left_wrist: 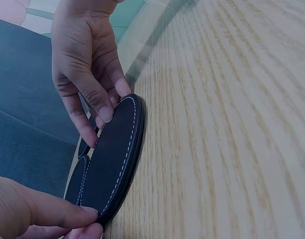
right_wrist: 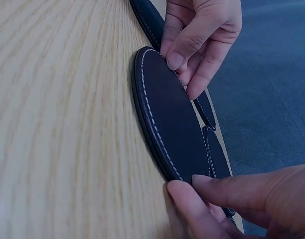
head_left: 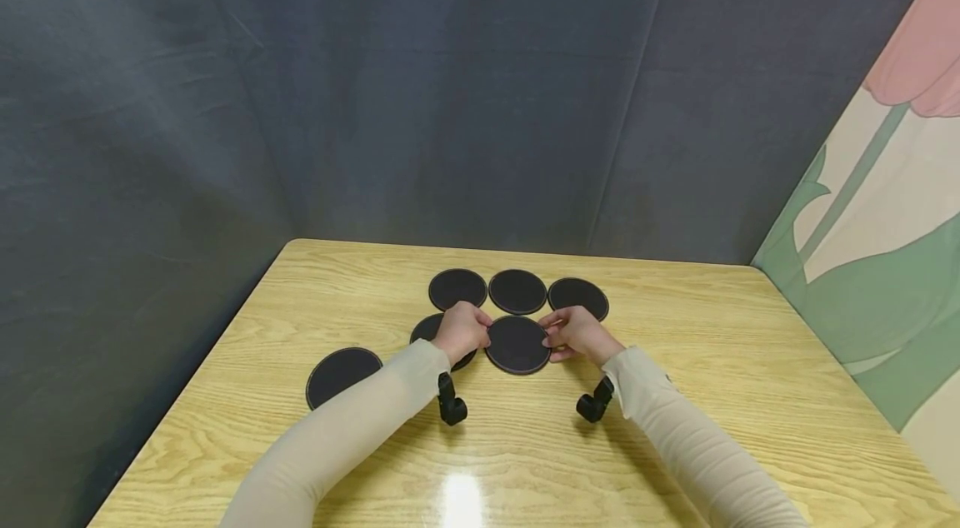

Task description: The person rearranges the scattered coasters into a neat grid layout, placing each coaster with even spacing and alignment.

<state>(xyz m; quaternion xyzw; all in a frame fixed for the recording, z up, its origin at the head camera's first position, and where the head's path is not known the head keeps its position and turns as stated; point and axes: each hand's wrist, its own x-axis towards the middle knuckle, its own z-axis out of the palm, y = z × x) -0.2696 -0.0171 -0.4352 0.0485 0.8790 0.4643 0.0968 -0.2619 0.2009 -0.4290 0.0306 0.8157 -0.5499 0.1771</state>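
The left hand (head_left: 463, 330) pinches the left rim of a round black coaster (head_left: 518, 345) between thumb and fingers, and the right hand (head_left: 579, 331) grips the opposite rim with its thumb on the upper face. Pale stitching runs round the coaster just inside its edge. It is in the front row of a group near the middle of the tabletop (head_left: 750, 395); whether it lies fully flat or is slightly raised cannot be told.

Behind it, three more black coasters stand in a row: the back left coaster (head_left: 457, 288), the back middle coaster (head_left: 517, 291) and the back right coaster (head_left: 577, 295). The back middle coaster is just beyond the gripped one, at its far edge. Another, the front left coaster (head_left: 424, 328), is partly hidden beneath the left hand and wrist. A separate coaster (head_left: 339, 374) lies farther left and nearer the person, partly covered by the left sleeve (head_left: 352, 424).

The right sleeve (head_left: 690, 428) reaches in from the lower right. A small black device is worn at each wrist. A dark cloth (head_left: 450, 95) hangs behind the tabletop, and a flower-patterned panel (head_left: 877, 261) stands at the right.
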